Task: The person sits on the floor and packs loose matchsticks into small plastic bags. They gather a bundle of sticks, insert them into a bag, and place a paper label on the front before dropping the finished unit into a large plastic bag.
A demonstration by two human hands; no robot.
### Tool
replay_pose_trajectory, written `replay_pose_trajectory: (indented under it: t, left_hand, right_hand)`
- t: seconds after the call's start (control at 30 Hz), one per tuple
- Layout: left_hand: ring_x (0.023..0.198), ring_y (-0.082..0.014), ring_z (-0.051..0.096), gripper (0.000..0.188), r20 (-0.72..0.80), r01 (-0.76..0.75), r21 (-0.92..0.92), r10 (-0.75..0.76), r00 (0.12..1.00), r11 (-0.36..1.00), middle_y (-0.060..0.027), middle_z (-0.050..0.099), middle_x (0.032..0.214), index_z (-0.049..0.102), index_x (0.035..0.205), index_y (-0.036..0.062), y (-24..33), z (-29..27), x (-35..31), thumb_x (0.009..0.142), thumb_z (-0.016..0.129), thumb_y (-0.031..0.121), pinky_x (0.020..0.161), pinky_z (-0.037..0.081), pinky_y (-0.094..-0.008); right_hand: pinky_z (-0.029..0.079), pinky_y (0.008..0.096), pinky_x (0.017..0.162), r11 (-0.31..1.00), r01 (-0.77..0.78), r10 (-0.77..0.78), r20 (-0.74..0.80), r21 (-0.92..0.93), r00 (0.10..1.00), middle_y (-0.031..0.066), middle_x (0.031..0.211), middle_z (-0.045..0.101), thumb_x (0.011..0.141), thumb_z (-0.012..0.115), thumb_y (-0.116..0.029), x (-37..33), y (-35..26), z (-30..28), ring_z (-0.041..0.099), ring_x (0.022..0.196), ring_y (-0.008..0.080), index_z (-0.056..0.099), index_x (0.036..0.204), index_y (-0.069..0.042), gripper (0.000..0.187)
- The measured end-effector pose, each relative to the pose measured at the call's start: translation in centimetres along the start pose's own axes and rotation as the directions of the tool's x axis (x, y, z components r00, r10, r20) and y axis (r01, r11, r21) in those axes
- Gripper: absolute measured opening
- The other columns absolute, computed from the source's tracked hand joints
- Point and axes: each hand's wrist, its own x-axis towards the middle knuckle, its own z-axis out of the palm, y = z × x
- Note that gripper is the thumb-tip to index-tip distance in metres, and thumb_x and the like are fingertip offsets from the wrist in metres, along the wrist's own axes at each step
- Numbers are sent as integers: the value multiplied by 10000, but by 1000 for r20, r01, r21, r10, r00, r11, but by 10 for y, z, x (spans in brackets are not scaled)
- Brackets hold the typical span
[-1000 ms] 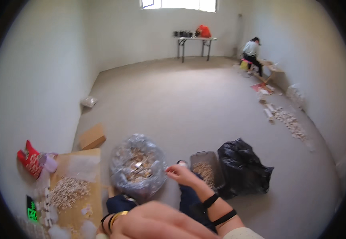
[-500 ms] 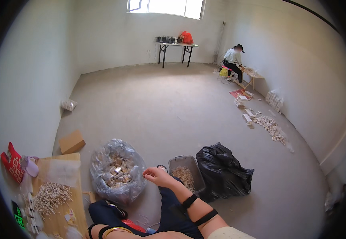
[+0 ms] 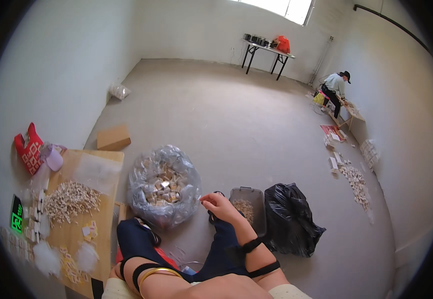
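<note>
The right hand point(image 3: 220, 205) is hovering near the right side of the clear plastic bag point(image 3: 187, 212), fingertips drawing together; whether they are gripping anything cannot be told. The left hand point(image 3: 226, 287) is showing only partly, its fingers hidden, so its grip cannot be determined. The bag is standing on the floor point(image 3: 201, 124) off the right edge of the worktop point(image 3: 107, 219), containing small packs point(image 3: 164, 192). Pale sticks point(image 3: 73, 202) are lying heaped near the worktop's left edge.

The right hand point(image 3: 217, 205) hung between a clear plastic bag point(image 3: 139, 184) and, farther right, a grey bin point(image 3: 259, 212) (whatever its fingertips held was too small to tell). Pale sticks point(image 3: 72, 200) lay heaped on the near-left wooden table point(image 3: 101, 239).
</note>
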Motion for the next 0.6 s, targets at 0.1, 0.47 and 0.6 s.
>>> replay_pose_trajectory:
  t: [0.1,0.47,0.6]
  left_hand:
    - [789,-325,688,217,30,-35,-38,36,999,999,-254,677,919,630,988,-158,-6,-10,-6,924,568,41,683,558,-341]
    - [1071,-368,573,620,242,129,-190,-81,967,973,-265,558,1175,503,1221,-121,-17,-24,-14,970,459,444,893,476,-414]
    - [1062,-366,558,617,270,23,-183,28,962,983,-256,538,1172,525,1211,-104,-26,-33,-15,980,423,459,887,466,-413]
  right_hand:
    - [474,249,671,1000,5,-5,33,-1,999,31,897,633,943,562,-164,-1,7,2,576,758,93,620,1097,-11,225]
    - [481,274,756,999,-20,24,74,-49,997,62,927,658,934,587,-222,10,15,11,605,849,127,614,1108,-34,257]
    - [484,277,758,999,-11,15,89,-39,996,69,928,660,934,584,-223,26,15,16,609,848,134,613,1105,-31,258]
